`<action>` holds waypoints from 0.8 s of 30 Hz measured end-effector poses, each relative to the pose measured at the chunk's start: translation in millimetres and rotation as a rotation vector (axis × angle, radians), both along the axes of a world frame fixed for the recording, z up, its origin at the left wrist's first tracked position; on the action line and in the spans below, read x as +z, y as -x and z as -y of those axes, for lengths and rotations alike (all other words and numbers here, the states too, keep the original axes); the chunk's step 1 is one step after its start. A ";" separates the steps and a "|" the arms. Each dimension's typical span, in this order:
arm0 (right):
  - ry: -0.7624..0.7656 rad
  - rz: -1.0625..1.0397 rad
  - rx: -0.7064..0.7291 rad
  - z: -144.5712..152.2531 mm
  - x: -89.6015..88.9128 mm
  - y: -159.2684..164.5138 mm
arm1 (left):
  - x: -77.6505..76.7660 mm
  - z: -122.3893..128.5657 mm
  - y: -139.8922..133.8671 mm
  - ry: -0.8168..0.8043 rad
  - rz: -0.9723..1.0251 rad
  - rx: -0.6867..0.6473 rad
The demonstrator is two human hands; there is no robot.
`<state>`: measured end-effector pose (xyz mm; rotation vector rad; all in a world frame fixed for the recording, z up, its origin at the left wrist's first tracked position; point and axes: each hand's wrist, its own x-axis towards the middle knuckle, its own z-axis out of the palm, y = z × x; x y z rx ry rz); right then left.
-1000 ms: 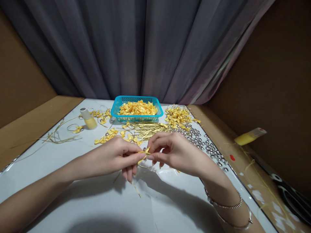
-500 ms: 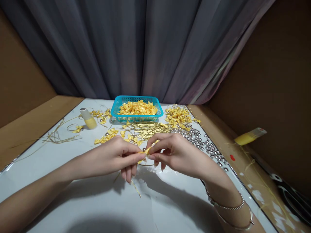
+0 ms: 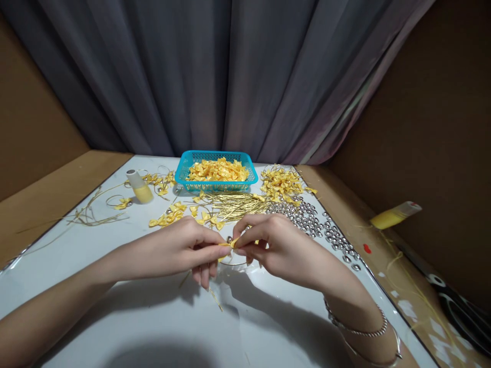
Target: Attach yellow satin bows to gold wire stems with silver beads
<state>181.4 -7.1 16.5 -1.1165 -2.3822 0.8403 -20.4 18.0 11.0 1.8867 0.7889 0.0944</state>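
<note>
On the left side of the white bench (image 3: 164, 327), thin gold cords (image 3: 92, 221) lie loose. Next to them there is a small ornament (image 3: 123, 205) with a wire loop, and just beside it a bottle (image 3: 143, 193) with a whitish cap and yellow lower part, somewhat tilted; any print on it is too small to read. A cluster of yellow bows (image 3: 164, 181) lies behind this bottle, and more loose bows (image 3: 171, 215) lie nearer to the person.

The left hand (image 3: 192, 249) comes in from the left, and its fingers pinch one side of a yellow bow (image 3: 232, 244). This bow is between the two hands, above the bench, with a silver bead at it and a thin gold wire curving below. Behind, a turquoise basket (image 3: 216, 186) carries many yellow pieces (image 3: 218, 170), and in front of it lies a bundle of gold strands (image 3: 240, 205).

The right hand (image 3: 274, 246) grasps the other side of the bow with its fingertips; bracelets (image 3: 368, 334) are on the wrist. Beyond it are a yellow heap (image 3: 282, 184) and scattered silver beads (image 3: 307, 217). At the far right are a slanted second bottle (image 3: 395, 215), its small red mark unreadable, paper scraps (image 3: 407, 309) and dark-handled scissors (image 3: 445, 295).
</note>
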 end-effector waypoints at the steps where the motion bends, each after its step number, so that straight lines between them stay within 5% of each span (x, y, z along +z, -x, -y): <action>1: -0.008 -0.003 -0.001 0.0 -0.4 0.2 | 0.2 0.1 -0.1 0.007 -0.004 0.002; 9: -0.018 0.031 -0.048 0.7 -4.3 1.4 | -1.9 2.0 -4.2 -0.002 0.005 0.026; 18: -0.038 0.107 -0.107 1.1 -5.8 3.6 | -5.9 3.6 -6.1 -0.344 -0.110 -0.053; 24: -0.040 0.119 -0.125 -0.4 -6.4 3.6 | -4.1 6.1 -7.5 -0.416 -0.143 -0.082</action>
